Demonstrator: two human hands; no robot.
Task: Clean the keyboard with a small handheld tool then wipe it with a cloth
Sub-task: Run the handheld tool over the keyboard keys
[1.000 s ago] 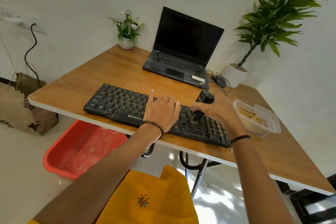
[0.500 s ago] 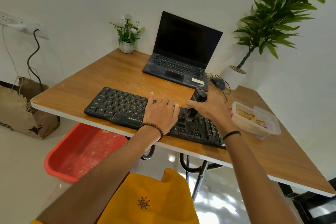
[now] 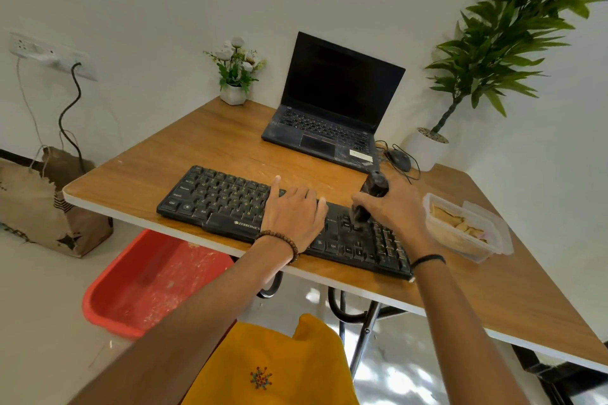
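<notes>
A black keyboard (image 3: pixel 217 200) lies along the near edge of the wooden table (image 3: pixel 217 138). My left hand (image 3: pixel 292 212) rests flat on its middle keys, fingers straight, index finger pointing away. My right hand (image 3: pixel 393 207) grips a small black handheld brush (image 3: pixel 370 197) held upright, its bristle end down on the keys of the keyboard's right part. A clear plastic box (image 3: pixel 493 237) at the right holds folded beige cloths.
An open black laptop (image 3: pixel 332 108) stands behind the keyboard, a wired mouse (image 3: pixel 399 159) beside it. A small flower pot (image 3: pixel 234 92) and a tall potted plant (image 3: pixel 427 148) stand at the back. A red tub (image 3: pixel 148 283) and a brown bag (image 3: pixel 42 207) are on the floor.
My right hand with the brush has shifted slightly back along the keyboard's right keys. My left hand stays on the middle keys. The camera has tilted a little.
</notes>
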